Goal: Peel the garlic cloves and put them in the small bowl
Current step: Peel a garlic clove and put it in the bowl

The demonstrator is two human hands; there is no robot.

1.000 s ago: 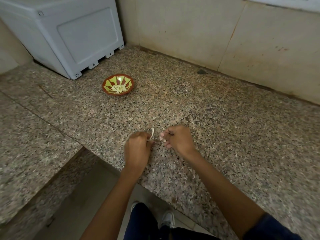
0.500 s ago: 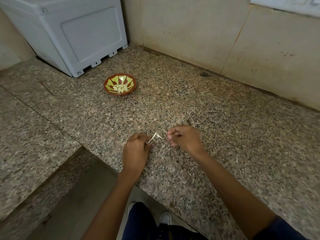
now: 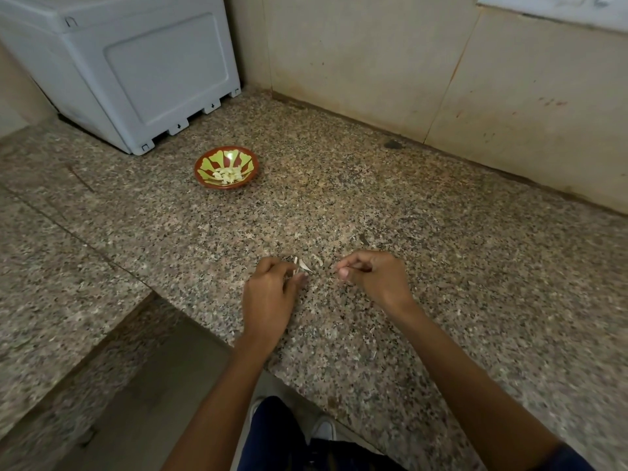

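Spanning the whole scene, the granite counter (image 3: pixel 424 239) carries the white appliance (image 3: pixel 129 66) at its far left corner. Just in front of that stands the small bowl (image 3: pixel 227 167), holding peeled cloves, well beyond and left of both hands. Nearer it, the left hand (image 3: pixel 270 294) pinches a garlic clove (image 3: pixel 303 266), papery skin splayed rightward. The right hand (image 3: pixel 372 278) pinches closed; around what, I cannot tell.
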